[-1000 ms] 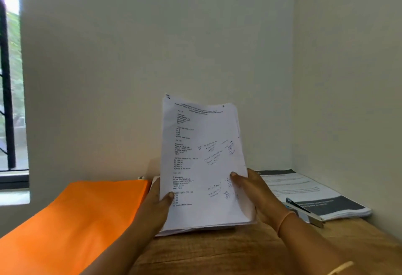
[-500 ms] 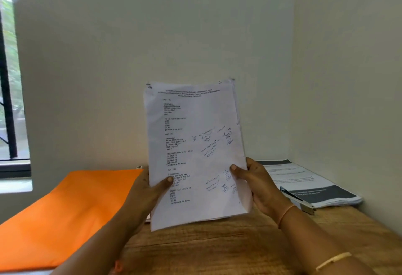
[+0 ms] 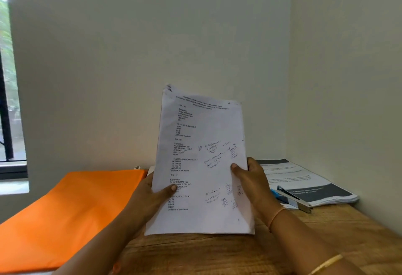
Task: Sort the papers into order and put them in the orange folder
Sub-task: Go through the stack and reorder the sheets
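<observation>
I hold a stack of white printed papers (image 3: 202, 161) upright above the wooden table (image 3: 217, 255), its bottom edge close to the tabletop. My left hand (image 3: 150, 198) grips the stack's lower left edge, thumb on the front sheet. My right hand (image 3: 250, 181) grips the right edge, thumb on the front. The top sheet carries printed questions and pen notes. The orange folder (image 3: 71, 211) lies shut on the table to the left of the papers.
A dark-and-white printed booklet (image 3: 304, 183) lies at the back right by the corner wall, with a stapler (image 3: 293, 198) on its near edge. Walls close in behind and on the right. A window (image 3: 8, 100) is at the far left.
The paper stack was lifted off the table and held upright, then came back down a little and tilted slightly to the right. Both hands kept their grip.
</observation>
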`<state>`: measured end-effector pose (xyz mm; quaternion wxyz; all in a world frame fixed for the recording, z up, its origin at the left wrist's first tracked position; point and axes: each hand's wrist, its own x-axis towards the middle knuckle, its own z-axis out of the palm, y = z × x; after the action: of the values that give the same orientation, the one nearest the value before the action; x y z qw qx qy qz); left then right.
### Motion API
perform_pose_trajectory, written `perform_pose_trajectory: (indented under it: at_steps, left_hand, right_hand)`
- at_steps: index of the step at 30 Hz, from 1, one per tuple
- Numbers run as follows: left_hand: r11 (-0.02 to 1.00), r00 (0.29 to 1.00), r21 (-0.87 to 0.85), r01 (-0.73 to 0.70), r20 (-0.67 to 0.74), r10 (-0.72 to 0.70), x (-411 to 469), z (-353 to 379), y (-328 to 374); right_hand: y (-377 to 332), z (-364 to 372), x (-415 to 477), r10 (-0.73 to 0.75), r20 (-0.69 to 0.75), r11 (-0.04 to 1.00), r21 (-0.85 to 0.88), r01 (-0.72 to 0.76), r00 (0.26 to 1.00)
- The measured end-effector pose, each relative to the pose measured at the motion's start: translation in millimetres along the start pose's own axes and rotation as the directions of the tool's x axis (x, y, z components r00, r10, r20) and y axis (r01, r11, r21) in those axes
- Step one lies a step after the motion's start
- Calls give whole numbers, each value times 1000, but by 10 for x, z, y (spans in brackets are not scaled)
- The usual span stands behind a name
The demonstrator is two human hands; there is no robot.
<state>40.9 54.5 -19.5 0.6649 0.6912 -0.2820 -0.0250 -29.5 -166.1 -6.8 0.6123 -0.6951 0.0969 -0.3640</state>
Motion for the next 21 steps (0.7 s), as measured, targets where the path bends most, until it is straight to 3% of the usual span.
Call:
perform_pose_trajectory:
  at_steps: [6,15,21]
  left_hand:
    - [994,999,-112,5,47,0,-33,-18,24]
    - [967,999,-253,29,-14,-33,-30,12,34]
    - [966,999,-257,32,-16,-38,-8,11,27]
  right_hand:
    - [-22,-6,-4,-26,-41,999,-27,25,999]
    - [-7,-53,39,15,-71,999,32,-13,997]
    - [-3,-77,45,26,-34,999,47,-24,999]
